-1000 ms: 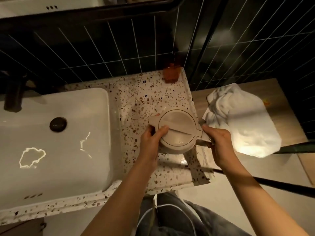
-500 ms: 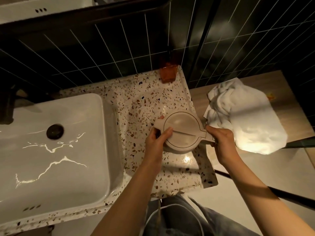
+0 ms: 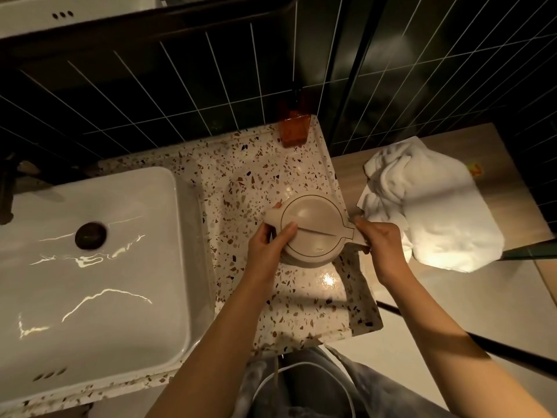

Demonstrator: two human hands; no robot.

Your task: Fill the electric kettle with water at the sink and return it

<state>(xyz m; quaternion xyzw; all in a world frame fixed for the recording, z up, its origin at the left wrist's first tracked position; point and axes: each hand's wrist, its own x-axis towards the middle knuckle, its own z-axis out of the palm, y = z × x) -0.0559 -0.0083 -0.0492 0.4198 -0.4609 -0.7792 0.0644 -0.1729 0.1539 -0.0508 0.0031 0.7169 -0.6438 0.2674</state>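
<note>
A beige electric kettle point(image 3: 316, 218) with its lid closed stands on the speckled terrazzo counter point(image 3: 262, 170), right of the white sink point(image 3: 99, 333). My left hand point(image 3: 269, 245) grips its left side under the spout, thumb lying on the lid. My right hand point(image 3: 381, 241) holds the handle on the kettle's right side. The sink holds rippling water around a dark drain plug point(image 3: 90, 235). A dark tap point(image 3: 6, 194) shows at the left edge.
A crumpled white towel point(image 3: 428, 203) lies on a wooden shelf point(image 3: 506, 164) right of the counter. An orange bottle point(image 3: 294, 129) stands at the counter's back against dark tiles. A black rail point(image 3: 512, 348) crosses low on the right.
Both hands stay on the kettle in much the same grip. The view has shifted slightly, and the reflections on the sink water have changed shape.
</note>
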